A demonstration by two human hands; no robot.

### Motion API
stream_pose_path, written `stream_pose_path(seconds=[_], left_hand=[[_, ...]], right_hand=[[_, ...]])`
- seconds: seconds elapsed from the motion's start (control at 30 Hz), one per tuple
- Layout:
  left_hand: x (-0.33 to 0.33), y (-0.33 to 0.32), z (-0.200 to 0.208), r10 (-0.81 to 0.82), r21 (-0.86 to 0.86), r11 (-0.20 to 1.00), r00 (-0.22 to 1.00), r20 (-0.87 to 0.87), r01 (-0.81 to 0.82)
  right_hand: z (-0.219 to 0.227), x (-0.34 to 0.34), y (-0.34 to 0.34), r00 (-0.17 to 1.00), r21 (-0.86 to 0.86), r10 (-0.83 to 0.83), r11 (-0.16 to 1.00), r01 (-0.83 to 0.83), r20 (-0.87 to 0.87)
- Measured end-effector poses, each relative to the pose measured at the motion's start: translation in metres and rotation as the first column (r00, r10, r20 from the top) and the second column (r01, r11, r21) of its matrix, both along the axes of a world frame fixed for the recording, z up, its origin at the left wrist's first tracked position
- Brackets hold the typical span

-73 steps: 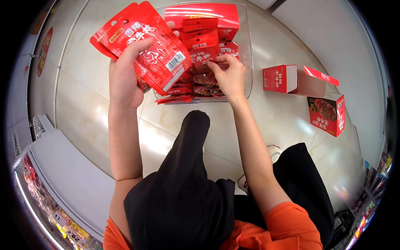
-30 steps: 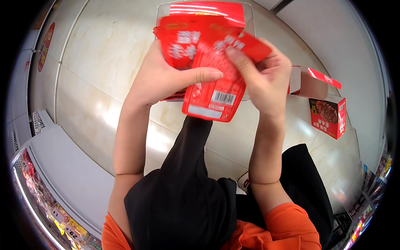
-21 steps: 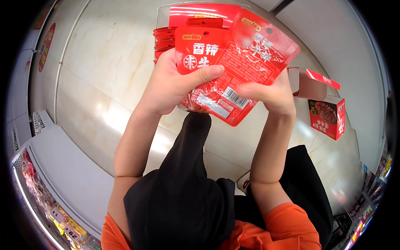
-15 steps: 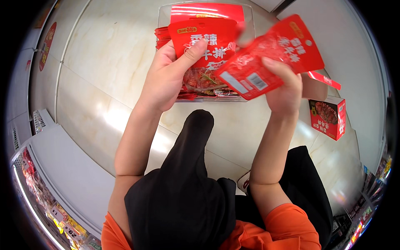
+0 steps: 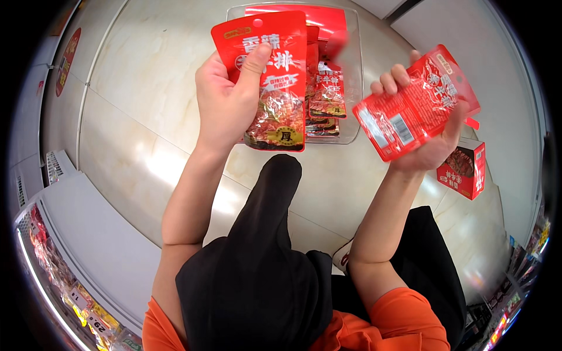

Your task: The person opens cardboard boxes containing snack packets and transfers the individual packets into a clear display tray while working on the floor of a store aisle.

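Holding one red snack pouch [image 5: 270, 76] in my left hand [image 5: 225, 99] and another red pouch [image 5: 413, 102] in my right hand [image 5: 424, 143], I judge sorting is underway above the clear bin [image 5: 350, 82].

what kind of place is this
Probably a shop aisle: stocked display shelves with price tags at the lower left, more shelved goods at the right, and a clear bin of red snack packets on the tiled floor.

The 2 red snack pouches, one [image 5: 274, 82] in the left hand [image 5: 225, 99], one [image 5: 413, 102] in the right hand [image 5: 430, 140], look like glossy plastic film. The bin [image 5: 351, 70] is clear plastic. The floor [image 5: 146, 105] is polished, shiny stone tile. The trousers [image 5: 257, 275] are matt black cloth.
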State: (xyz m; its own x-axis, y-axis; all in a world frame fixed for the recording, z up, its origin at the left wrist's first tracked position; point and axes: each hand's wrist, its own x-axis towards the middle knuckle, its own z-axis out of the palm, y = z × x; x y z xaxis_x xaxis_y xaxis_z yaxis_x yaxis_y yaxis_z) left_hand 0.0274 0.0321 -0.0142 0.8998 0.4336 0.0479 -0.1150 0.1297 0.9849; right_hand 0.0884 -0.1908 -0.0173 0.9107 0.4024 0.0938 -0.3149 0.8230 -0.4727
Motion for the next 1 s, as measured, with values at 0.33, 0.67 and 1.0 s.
stream_pose_path(seconds=[0.33, 0.67, 1.0], left_hand=[[-0.001, -0.014, -0.006, -0.247, -0.188, 0.958, 0.959, -0.143, 0.218], [-0.008, 0.001, -0.014, -0.351, 0.708, 0.609, 0.922, -0.164, 0.358], [-0.006, 0.013, -0.032, -0.107, 0.971, 0.093, 0.972, -0.21, 0.22]], right_hand=[[-0.006, -0.028, 0.049, 0.992, -0.651, 0.057, 0.758, 0.028, 0.109], [-0.059, -0.026, 0.037, 0.918, -0.925, 0.289, 0.343, 0.166, 0.272], [-0.093, -0.034, 0.07, 0.761, -0.799, 0.356, -0.06, 0.598, 0.542]])
